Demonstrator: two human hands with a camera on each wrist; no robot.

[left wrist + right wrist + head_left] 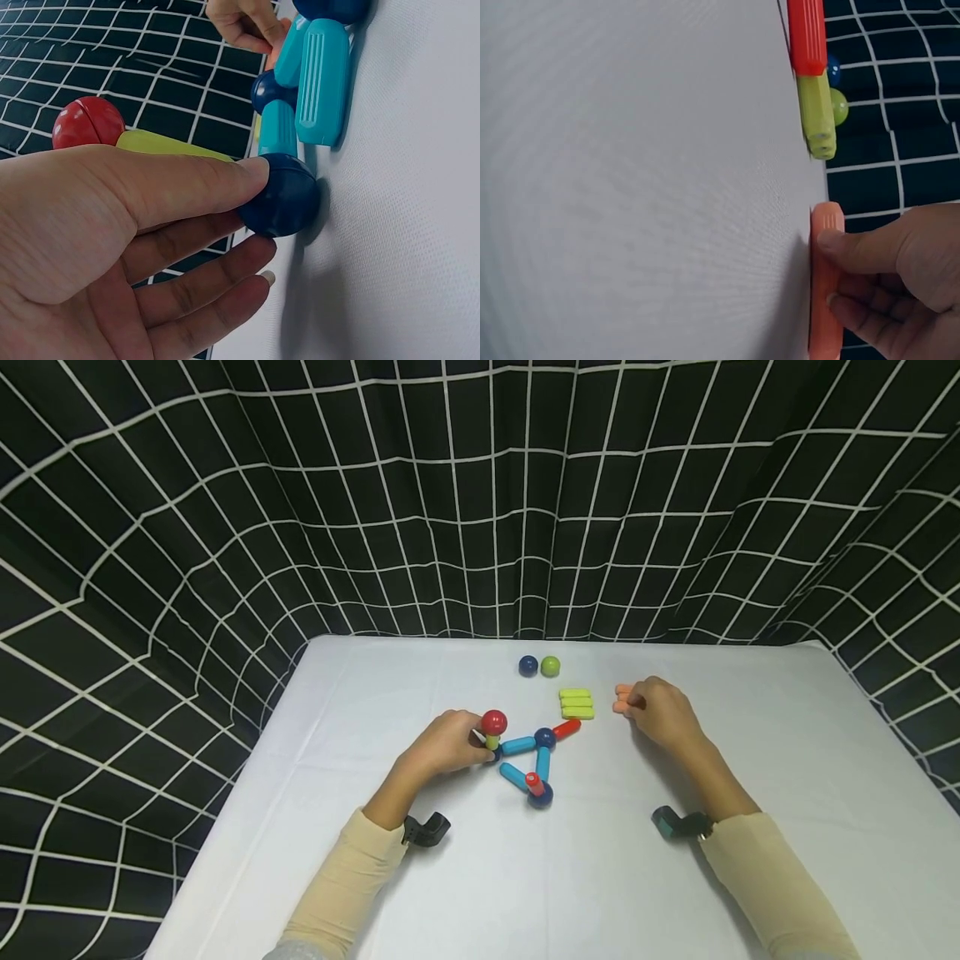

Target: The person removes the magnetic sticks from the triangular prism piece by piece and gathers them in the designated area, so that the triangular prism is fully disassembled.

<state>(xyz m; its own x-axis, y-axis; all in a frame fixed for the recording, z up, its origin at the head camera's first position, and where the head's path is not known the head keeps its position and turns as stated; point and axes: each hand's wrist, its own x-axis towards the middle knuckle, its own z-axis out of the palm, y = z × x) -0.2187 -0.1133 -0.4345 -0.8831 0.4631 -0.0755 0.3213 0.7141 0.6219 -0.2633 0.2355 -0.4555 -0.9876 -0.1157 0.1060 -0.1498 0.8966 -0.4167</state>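
My left hand (pixel 446 745) pinches a dark blue ball (pixel 281 199) between thumb and fingers. From that ball a yellow-green stick (pixel 492 742) stands up, topped by a red ball (pixel 494 722). The pinched ball belongs to a triangle of light blue sticks (pixel 518 745) with a far dark blue ball (pixel 545 737) and a near dark blue ball (pixel 539 795). A red stick (pixel 566 730) points outward from the far ball; another red stick (pixel 534 783) rises from the near one. My right hand (pixel 663 712) pinches an orange stick (pixel 826 281) at the table, beside other orange sticks.
Several yellow-green sticks (pixel 576 702) lie side by side between the triangle and the orange sticks. Behind them sit a loose dark blue ball (pixel 528 666) and a green ball (pixel 551 666). A black, white-gridded curtain (pixel 510 510) surrounds the white table (pixel 585 885).
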